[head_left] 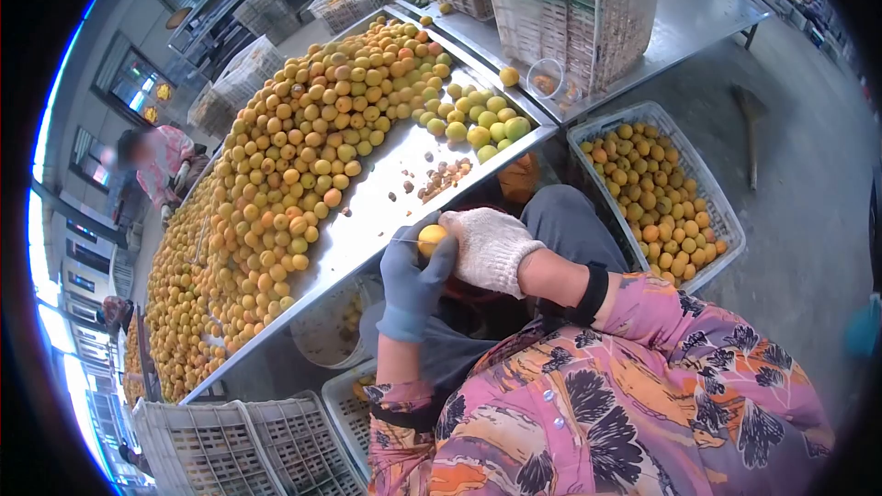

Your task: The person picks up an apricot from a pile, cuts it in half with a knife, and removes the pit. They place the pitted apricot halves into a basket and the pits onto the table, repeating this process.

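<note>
My left hand [411, 277], in a grey-blue glove, is closed around a yellow apricot [431, 240] just off the table's near edge. Against the fruit sits my right hand [487, 251], in a white knitted glove with its fingers curled in; what it holds, if anything, is hidden. A thin pale line shows at the left side of the apricot, too fine to name. Beyond my hands, brown pits and scraps [444, 180] lie on the metal table [367, 205], beside a large heap of apricots [303, 138] and a smaller group of greener ones [478, 119].
A crate of apricots [657, 202] stands on the floor to my right. Tall stacked crates [570, 18] and a clear cup [545, 79] rest on the side table. White crates [248, 445] and a bucket [322, 331] are at lower left. Another person [161, 161] works across the heap.
</note>
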The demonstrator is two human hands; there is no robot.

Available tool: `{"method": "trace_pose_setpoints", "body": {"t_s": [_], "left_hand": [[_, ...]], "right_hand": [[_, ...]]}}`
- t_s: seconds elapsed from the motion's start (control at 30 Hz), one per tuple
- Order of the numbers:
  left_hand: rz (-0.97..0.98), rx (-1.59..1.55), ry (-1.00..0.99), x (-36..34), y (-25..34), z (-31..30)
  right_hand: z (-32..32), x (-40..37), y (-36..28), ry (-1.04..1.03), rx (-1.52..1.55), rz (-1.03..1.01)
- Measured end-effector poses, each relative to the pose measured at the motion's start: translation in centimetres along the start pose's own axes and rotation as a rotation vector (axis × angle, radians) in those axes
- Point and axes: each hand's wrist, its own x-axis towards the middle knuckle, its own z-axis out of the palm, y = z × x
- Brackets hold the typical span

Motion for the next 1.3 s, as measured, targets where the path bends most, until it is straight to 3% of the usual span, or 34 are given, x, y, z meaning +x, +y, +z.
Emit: {"method": "trace_pose_setpoints", "body": {"t_s": [0.17, 0.23, 0.53, 0.63, 0.7, 0.77, 0.83, 0.93, 1.07, 1.17, 1.27, 1.3], "left_hand": [[0.010, -0.132, 0.121, -0.6, -1.7, 1.4], [-0.013, -0.078, 0.023, -1.0, -1.6, 1.2], [0.101, -0.113, 0.090, -1.5, -2.9, 2.6], [0.034, -0.248, 0.067, -1.0, -2.4, 2.6], [-0.254, -0.585, 0.005, -0.3, -1.6, 1.9], [-0.256, -0.597, 0.008, 0.3, -1.8, 1.8], [-0.398, -0.777, 0.001, 0.6, -2.1, 1.5], [-0.490, -0.936, 0.034, 0.7, -2.2, 1.6], [-0.563, -0.941, 0.072, 0.5, -3.7, 2.3], [-0.486, -0.977, 0.154, 0.5, -3.2, 3.6], [-0.533, -0.974, 0.367, 0.9, -3.0, 4.5], [-0.631, -1.022, 0.466, 1.2, -2.8, 4.5]], "right_hand": [[1.0, 0.8, 1.3, -0.028, -0.045, -0.033], [0.8, 0.9, 1.3, -0.044, -0.050, -0.057], [0.1, 1.8, 1.9, -0.159, -0.055, -0.049], [0.2, 2.4, 2.5, -0.148, 0.054, -0.031], [0.0, 2.2, 2.3, -0.139, 0.081, -0.023], [-0.3, 1.7, 1.6, -0.028, 0.049, 0.074], [-1.2, 1.2, 0.6, -0.076, 0.035, 0.123], [0.0, 0.9, 1.4, 0.068, 0.063, -0.082], [1.7, 2.1, 2.9, 0.016, 0.296, -0.233], [3.0, 1.6, 2.4, 0.118, 0.401, -0.197], [3.5, 1.3, 1.7, 0.165, 0.349, -0.201], [3.5, 1.1, 1.4, 0.176, 0.320, -0.182]]}}
